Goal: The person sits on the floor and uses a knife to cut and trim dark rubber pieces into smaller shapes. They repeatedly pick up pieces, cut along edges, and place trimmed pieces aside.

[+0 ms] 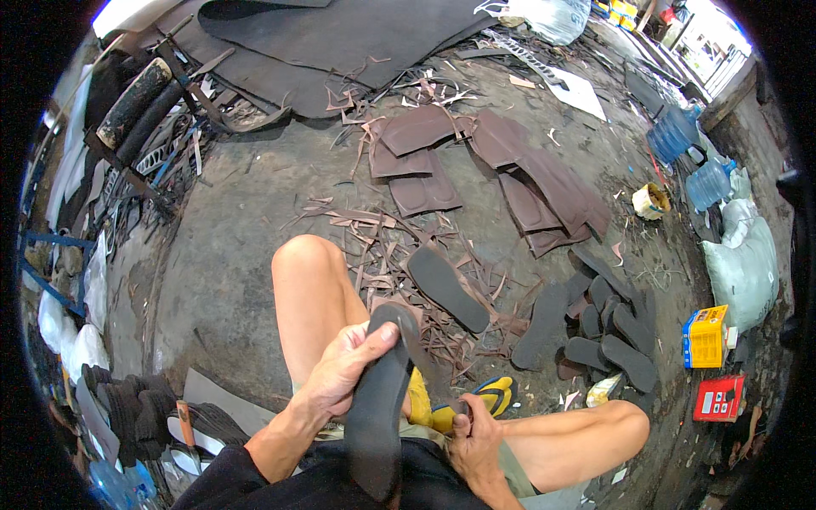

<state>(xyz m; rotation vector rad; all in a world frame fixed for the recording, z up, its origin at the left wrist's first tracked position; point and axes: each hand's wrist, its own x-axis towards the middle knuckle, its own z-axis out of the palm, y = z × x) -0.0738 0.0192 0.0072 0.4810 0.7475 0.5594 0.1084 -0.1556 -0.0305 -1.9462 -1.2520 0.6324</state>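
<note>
My left hand is closed around a dark grey shoe sole, with the thumb pressed on its upper face. The sole stands nearly upright in front of my lap, and its lower end is blurred. Along its right edge a thin dark strip curls away, smeared by motion. My right hand is closed beside the yellow and black sandal, a little right of the sole. What its fingers grip is mostly hidden. Beyond my knees, another grey sole lies on brown trimmings.
Several loose soles are heaped at the right. Brown moulded sheets lie farther off, before large dark sheets. Water jugs, a yellow box and a red box line the right side. An orange-handled tool lies at lower left.
</note>
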